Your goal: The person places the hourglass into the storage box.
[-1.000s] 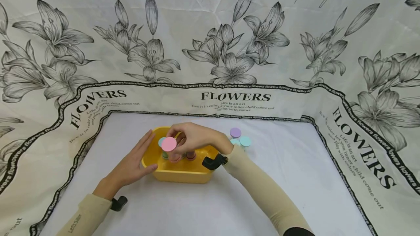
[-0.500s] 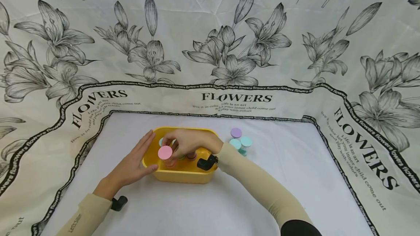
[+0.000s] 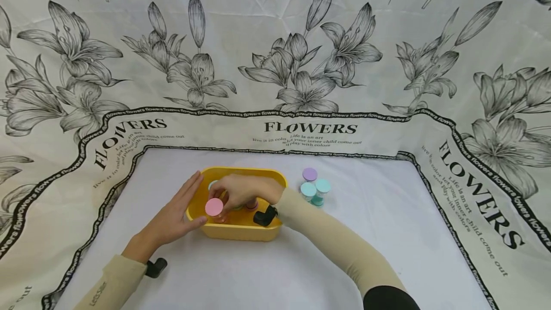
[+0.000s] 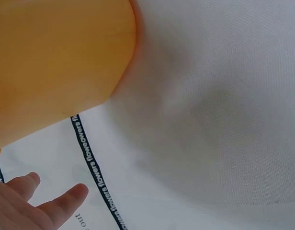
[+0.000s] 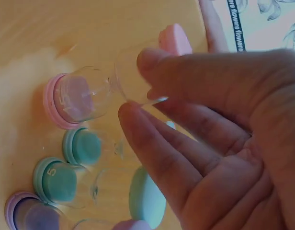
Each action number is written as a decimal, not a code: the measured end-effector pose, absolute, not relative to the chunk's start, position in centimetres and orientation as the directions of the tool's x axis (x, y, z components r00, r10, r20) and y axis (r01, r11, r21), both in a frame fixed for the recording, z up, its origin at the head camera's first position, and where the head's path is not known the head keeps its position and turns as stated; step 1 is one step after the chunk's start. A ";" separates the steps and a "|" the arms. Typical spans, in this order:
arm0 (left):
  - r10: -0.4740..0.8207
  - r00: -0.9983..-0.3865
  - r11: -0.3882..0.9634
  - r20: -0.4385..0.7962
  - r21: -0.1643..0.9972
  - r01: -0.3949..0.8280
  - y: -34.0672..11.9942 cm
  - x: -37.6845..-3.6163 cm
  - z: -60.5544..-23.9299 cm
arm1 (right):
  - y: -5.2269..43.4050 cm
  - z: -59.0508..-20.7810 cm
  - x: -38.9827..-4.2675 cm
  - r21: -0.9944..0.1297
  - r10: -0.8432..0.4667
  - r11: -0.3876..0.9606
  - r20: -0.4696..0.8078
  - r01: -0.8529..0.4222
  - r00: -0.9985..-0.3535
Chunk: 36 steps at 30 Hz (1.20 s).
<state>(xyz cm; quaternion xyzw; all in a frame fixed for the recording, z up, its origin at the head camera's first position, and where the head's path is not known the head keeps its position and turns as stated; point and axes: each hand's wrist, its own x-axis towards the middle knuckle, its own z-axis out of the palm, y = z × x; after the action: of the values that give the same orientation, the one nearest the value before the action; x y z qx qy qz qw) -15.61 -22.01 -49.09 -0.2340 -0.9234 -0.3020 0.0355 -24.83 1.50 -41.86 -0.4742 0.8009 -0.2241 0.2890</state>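
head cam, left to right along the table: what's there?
Left hand → pink-lidded jar in the yellow bin → right hand → cluster of purple- and teal-lidded jars on the white cloth.

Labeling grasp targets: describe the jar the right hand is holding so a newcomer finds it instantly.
Find the yellow plastic tub on the white cloth. At its front-left corner the right hand pinches a small clear jar with a round pink lid; the three jars outside the tub have teal or purple lids.
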 end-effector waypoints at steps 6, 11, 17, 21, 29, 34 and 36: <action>0.412 -0.888 0.711 0.205 0.537 0.454 -22.0 -15.7 -49.1 | 1.1 -42.2 -24.9 -0.604 -0.866 0.496 -0.292 -0.624 -0.406; 0.408 -0.893 0.717 0.190 0.538 0.443 -22.0 -15.7 -49.0 | 0.6 -42.4 -25.0 -0.589 -0.868 0.494 -0.294 -0.639 -0.400; 0.410 -0.892 0.722 0.191 0.531 0.445 -21.9 -15.8 -48.8 | -0.2 -42.3 -25.1 -0.543 -0.861 0.509 -0.320 -0.669 -0.395; 0.407 -0.895 0.726 0.184 0.530 0.439 -21.8 -15.8 -48.7 | -0.5 -42.4 -25.1 -0.535 -0.849 0.528 -0.342 -0.660 -0.402; 0.404 -0.896 0.720 0.185 0.539 0.437 -21.9 -15.6 -48.9 | -0.3 -41.8 -24.6 -0.561 -0.818 0.575 -0.391 -0.596 -0.421; 0.399 -0.895 0.719 0.202 0.537 0.442 -21.9 -15.7 -48.9 | 1.3 -39.6 -24.9 -0.607 -0.847 0.527 -0.316 -0.595 -0.427; 0.394 -0.898 0.722 0.197 0.538 0.435 -21.9 -15.7 -48.9 | 2.5 -38.8 -25.3 -0.640 -0.872 0.476 -0.253 -0.604 -0.419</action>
<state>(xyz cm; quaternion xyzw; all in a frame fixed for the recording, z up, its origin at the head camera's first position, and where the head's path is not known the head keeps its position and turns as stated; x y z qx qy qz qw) -15.67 -21.87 -48.89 -0.2235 -0.9272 -0.2985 0.0341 -25.30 2.54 -38.78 -0.4556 0.8095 -0.2331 0.2877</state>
